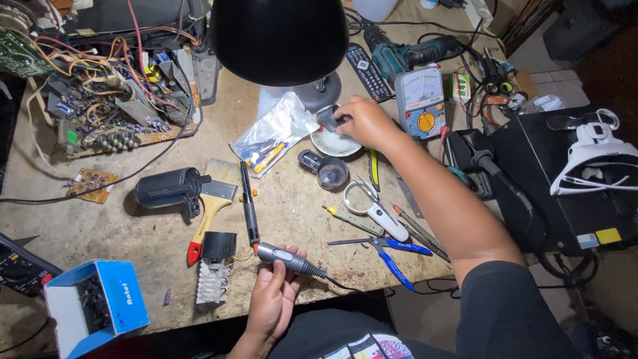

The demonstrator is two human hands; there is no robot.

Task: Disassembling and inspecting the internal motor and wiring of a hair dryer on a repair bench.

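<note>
A blue-and-white open box (96, 306) sits at 8 o'clock. A clear foil pouch (274, 133) lies at 12 o'clock. A meter dial face (419, 86) stands at 1 o'clock.

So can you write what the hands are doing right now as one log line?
left hand: holds grey soldering iron | right hand: grips small dark part over white dish | bench: cluttered
</note>
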